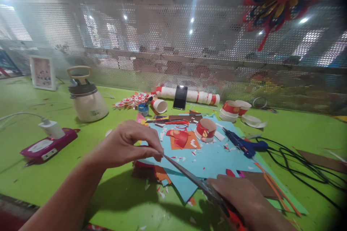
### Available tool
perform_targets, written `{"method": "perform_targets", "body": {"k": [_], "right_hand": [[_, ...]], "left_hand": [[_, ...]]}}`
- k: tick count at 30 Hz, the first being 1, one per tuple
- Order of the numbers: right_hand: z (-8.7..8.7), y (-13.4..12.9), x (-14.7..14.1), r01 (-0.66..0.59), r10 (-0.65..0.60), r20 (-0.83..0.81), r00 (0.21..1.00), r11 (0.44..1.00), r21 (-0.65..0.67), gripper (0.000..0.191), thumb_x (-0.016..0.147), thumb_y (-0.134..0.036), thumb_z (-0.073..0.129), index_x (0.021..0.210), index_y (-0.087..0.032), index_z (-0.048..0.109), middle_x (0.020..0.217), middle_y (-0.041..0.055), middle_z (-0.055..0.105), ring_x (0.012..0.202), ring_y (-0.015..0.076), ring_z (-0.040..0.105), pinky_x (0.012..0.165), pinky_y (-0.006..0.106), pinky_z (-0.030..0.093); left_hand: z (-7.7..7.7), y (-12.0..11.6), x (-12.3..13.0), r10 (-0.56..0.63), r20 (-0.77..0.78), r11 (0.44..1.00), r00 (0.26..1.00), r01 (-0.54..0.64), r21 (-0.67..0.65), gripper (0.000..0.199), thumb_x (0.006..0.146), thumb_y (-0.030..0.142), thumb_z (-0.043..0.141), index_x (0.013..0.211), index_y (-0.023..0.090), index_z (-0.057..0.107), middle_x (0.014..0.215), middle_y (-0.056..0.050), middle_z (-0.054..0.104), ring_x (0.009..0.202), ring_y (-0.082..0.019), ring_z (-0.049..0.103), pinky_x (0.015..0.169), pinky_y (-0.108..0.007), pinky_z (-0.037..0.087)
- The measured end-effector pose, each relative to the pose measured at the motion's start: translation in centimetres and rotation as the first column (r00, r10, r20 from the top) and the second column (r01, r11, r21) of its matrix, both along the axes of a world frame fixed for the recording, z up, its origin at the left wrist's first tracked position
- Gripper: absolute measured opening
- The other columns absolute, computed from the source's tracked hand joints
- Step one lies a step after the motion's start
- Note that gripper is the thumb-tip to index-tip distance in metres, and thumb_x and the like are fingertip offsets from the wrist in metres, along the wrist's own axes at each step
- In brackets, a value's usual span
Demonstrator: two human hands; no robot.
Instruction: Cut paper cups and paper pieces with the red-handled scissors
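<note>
My right hand (238, 195) grips a pair of scissors (187, 173) with red handles, and the blades point up and left over the front of the paper pile. My left hand (132, 144) is closed in a pinch right at the blade tips. Whatever lies between those fingers is too small or hidden to make out. Beyond the hands, blue paper (217, 157) is strewn with red and white scraps. On it stand a cut-down red and white paper cup (206, 130) and, on an orange square (172, 144), a curled red cup piece (181, 138).
Right of the paper lies a blue glue gun (244, 143) with a coiled black cable (287, 160). A craft knife (168, 121), a phone (180, 97) and stacked cups (195, 95) are behind. On the left are a jug (88, 103) and a purple power strip (50, 146).
</note>
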State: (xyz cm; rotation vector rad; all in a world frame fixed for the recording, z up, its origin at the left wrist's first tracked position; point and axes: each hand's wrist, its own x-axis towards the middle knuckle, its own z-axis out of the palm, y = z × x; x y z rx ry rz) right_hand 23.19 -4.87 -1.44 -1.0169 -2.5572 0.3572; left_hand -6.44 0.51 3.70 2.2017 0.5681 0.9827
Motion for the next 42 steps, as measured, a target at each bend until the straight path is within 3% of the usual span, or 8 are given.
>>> {"method": "perform_targets", "body": {"k": [5,10,15,21,24,29,42], "right_hand": [[0.8,-0.1,-0.6,0.064,-0.064,0.010,0.998,0.997,-0.035,0.016,0.089,-0.020,0.046,0.082,-0.021,0.061,0.074,0.0010,0.067,0.065,0.0170,0.061,0.060,0.025,0.043],[1.4,-0.1,-0.8,0.142,-0.142,0.006,0.990,0.990,-0.018,0.017,0.086,-0.018,0.049,0.080,-0.023,0.064,0.072,-0.0007,0.068,0.063,0.0174,0.061,0.058,0.025,0.043],[1.6,0.2,-1.2,0.097,-0.108,-0.110,0.988,0.991,-0.096,0.015,0.085,-0.017,0.051,0.080,-0.023,0.064,0.073,-0.0016,0.068,0.065,0.0150,0.062,0.059,0.022,0.044],[0.7,0.4,-1.0,0.074,-0.077,-0.118,0.990,0.997,-0.028,0.017,0.088,-0.017,0.046,0.082,-0.022,0.061,0.072,-0.0001,0.065,0.063,0.0162,0.060,0.059,0.024,0.046],[0.2,0.4,-0.8,0.094,-0.093,-0.094,0.991,0.996,-0.001,0.012,0.087,-0.020,0.052,0.095,-0.020,0.062,0.079,0.0022,0.066,0.072,0.0194,0.063,0.064,0.027,0.049],[-0.7,0.4,-0.3,0.110,-0.105,-0.071,0.992,0.992,0.068,0.028,0.086,-0.021,0.057,0.114,-0.016,0.060,0.089,0.0065,0.067,0.082,0.0212,0.064,0.070,0.029,0.051],[-1.2,0.5,-0.2,0.125,-0.116,-0.063,0.991,0.975,0.181,0.029,0.084,-0.016,0.055,0.112,-0.014,0.059,0.086,0.0087,0.067,0.077,0.0222,0.064,0.064,0.030,0.052]], "left_hand": [[0.0,-0.2,-0.1,0.033,-0.002,0.999,0.999,-0.034,-0.031,0.013,0.078,0.008,0.066,0.079,0.018,0.075,0.068,-0.005,0.072,0.063,-0.016,0.065,0.060,-0.026,0.052],[-0.5,-0.2,-0.2,0.074,0.063,0.987,0.995,-0.064,-0.147,0.010,0.077,0.012,0.068,0.073,0.017,0.075,0.066,-0.005,0.071,0.062,-0.015,0.064,0.060,-0.026,0.051],[-1.3,0.1,-0.1,0.106,0.208,0.960,0.972,-0.045,-0.276,0.008,0.080,0.018,0.067,0.076,0.016,0.073,0.067,-0.005,0.070,0.063,-0.015,0.062,0.057,-0.026,0.048],[-2.3,0.3,1.0,0.115,0.374,0.928,0.920,0.034,-0.370,0.006,0.082,0.020,0.065,0.079,0.016,0.068,0.066,-0.004,0.069,0.060,-0.012,0.059,0.056,-0.024,0.046],[-2.7,0.2,1.6,0.112,0.412,0.918,0.904,0.064,-0.390,0.006,0.084,0.021,0.064,0.080,0.016,0.065,0.066,-0.003,0.068,0.059,-0.013,0.059,0.055,-0.025,0.045],[-3.0,0.0,2.4,0.107,0.450,0.912,0.887,0.093,-0.400,0.008,0.088,0.019,0.058,0.082,0.016,0.062,0.070,-0.003,0.067,0.064,-0.013,0.061,0.057,-0.024,0.045],[-3.2,-0.3,2.5,0.135,0.427,0.928,0.894,0.037,-0.371,0.009,0.088,0.021,0.059,0.081,0.017,0.064,0.069,-0.002,0.067,0.062,-0.012,0.058,0.056,-0.023,0.044]]}}
